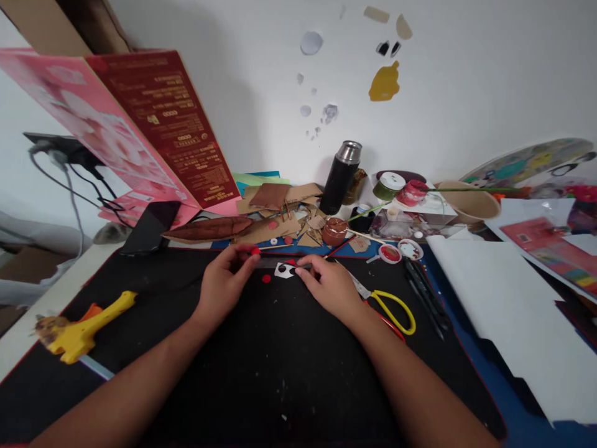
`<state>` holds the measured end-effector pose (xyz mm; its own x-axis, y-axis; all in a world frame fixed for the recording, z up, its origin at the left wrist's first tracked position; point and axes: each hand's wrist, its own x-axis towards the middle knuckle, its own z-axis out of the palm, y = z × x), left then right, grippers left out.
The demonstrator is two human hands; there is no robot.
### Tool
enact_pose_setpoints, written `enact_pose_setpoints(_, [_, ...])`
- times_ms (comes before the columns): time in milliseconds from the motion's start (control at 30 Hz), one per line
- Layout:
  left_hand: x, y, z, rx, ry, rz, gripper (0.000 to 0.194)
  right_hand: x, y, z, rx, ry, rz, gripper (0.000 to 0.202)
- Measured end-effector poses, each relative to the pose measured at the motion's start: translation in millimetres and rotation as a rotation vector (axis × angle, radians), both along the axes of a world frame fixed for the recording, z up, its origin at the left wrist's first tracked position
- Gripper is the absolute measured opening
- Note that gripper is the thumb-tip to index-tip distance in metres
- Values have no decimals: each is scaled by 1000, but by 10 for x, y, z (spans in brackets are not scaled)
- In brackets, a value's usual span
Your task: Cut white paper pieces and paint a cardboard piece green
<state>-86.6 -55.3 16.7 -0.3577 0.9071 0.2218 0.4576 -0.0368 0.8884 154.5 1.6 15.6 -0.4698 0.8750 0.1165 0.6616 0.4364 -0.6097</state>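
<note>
Between the thumb and index finger of my left hand [226, 277] is a small red disc [255, 251], held just above the black mat [261, 373]. My right hand [329, 286] has its thumb and fingertips closed at the right edge of a small white paper scrap [281, 271] with round dark cut-outs. A bit of red [291, 262] shows behind that scrap. Another red disc [266, 279] lies flat on the mat between my hands. Scissors with yellow and red handles [394, 308] rest beside my right wrist.
A yellow glue gun [84, 330] lies at left, near a black phone [152, 228]. Cardboard scraps [275, 229], a black flask [341, 177] and paint jars [334, 231] line the back. Black pens [426, 295] and white paper [513, 317] lie at right.
</note>
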Motion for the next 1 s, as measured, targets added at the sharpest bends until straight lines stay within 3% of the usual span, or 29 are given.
enact_pose_setpoints(267, [18, 22, -31, -50, -98, -37, 36, -165, -9, 40, 41, -184, -17, 25])
enact_pose_setpoints(467, [28, 12, -23, -53, -109, -53, 33, -204, -27, 57, 72, -290, 7, 18])
enact_pose_setpoints(667, [-11, 34, -36, -93, -110, -66, 37, -166, -41, 47, 56, -225, -1, 18])
enact_pose_setpoints(767, [-62, 50, -18, -154, -117, -173, 38, -129, -41, 38, 11, -131, 0, 19])
enact_pose_setpoints(867, [-133, 48, 23, -203, 6, -317, 34, -107, -32, 24, -21, -65, -21, 18])
enact_pose_setpoints(1000, [-221, 16, 50, -155, 326, -389, 27, -93, -15, 7, -33, -12, -25, 17])
